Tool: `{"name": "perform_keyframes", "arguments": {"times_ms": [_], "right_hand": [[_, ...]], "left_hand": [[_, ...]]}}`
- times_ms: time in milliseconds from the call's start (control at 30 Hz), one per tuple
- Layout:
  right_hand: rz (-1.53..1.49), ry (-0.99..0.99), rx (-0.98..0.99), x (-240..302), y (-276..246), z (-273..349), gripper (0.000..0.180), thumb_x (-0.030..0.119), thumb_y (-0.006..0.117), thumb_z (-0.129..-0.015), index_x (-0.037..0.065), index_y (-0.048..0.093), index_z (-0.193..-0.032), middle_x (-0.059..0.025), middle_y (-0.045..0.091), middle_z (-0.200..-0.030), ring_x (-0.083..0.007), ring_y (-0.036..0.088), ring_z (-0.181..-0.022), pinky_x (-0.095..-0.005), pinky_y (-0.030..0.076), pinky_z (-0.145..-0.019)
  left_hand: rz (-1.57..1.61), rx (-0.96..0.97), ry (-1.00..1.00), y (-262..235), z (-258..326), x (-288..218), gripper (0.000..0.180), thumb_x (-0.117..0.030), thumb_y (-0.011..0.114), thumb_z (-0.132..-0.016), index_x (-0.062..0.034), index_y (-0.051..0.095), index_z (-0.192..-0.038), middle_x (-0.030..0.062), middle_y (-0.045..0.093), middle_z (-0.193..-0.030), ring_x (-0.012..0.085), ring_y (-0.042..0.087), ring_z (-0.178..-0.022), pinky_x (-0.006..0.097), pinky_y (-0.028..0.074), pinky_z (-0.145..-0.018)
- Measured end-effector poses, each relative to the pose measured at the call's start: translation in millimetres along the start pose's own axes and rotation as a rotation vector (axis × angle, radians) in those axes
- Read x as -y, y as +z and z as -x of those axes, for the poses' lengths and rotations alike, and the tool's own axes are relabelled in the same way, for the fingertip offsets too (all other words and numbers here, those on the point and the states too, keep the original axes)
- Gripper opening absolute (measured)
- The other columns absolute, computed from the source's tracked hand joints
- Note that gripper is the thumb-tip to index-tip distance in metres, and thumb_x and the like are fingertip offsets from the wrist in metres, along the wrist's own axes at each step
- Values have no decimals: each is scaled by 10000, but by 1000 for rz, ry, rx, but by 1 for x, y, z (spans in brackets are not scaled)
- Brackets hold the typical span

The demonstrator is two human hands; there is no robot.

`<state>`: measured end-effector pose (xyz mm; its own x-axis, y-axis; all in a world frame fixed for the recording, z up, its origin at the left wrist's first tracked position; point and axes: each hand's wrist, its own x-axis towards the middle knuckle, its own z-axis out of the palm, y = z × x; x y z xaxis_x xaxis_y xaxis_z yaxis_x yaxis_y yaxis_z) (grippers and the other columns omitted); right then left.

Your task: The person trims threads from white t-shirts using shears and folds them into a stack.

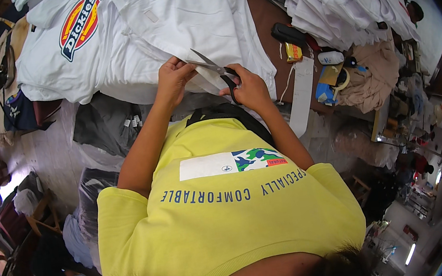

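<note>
The white shirt (193, 25) lies at the upper centre of the frame. The left hand (174, 78) seems to pinch its edge; the right hand (248, 86) grips scissors (221, 71) with blades parted. The cloth should be soft and light, best held by its edge.

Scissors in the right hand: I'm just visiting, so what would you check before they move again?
1. Scissors held by the handles: ok, the right hand is around them.
2. Blades open: ok, they stand apart.
3. White garment held: ok, the left hand seems to pinch it.
4. Left fingertips well away from the blades: not ok, a blade tip looks very close.
5. Something between the blades: cannot tell, too small to make out.
6. Black case out of the way: ok, off to the right.
</note>
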<state>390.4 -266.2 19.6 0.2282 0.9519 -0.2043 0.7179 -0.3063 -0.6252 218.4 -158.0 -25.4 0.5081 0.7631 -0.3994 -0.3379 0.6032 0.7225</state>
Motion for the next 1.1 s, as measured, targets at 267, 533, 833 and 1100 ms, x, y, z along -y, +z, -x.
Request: {"name": "perform_keyframes", "arguments": {"times_ms": [267,533,833,1100], "right_hand": [[-10,19,27,2,2,-4,538,342,761,-606,110,523,-1029,-90,563,-658,-277,587,-618,-358,437,-565],[-140,29,-39,-10,10,8,371,217,732,-647,80,545,-936,-128,603,-633,-311,617,-635,-362,453,-554],[54,28,-59,14,2,-5,676,440,770,-530,111,536,-1072,-56,529,-621,-231,546,-579,-332,429,-572],[41,27,-51,7,10,-9,566,366,764,-575,105,548,-1029,-78,585,-628,-267,593,-582,-343,435,-538]], "left_hand": [[13,-5,4,5,0,-3,204,17,588,-771,-10,543,-968,32,613,-859,111,588,-759,251,495,-726],[22,-22,18,5,-5,-4,234,-16,611,-765,-15,546,-989,26,613,-861,106,584,-785,253,491,-739],[-13,2,49,2,-6,-3,239,17,592,-752,0,541,-985,47,619,-892,113,596,-790,247,506,-736],[-3,22,22,3,-6,-6,239,17,601,-756,-7,548,-987,37,619,-885,109,592,-788,251,491,-747]]}}
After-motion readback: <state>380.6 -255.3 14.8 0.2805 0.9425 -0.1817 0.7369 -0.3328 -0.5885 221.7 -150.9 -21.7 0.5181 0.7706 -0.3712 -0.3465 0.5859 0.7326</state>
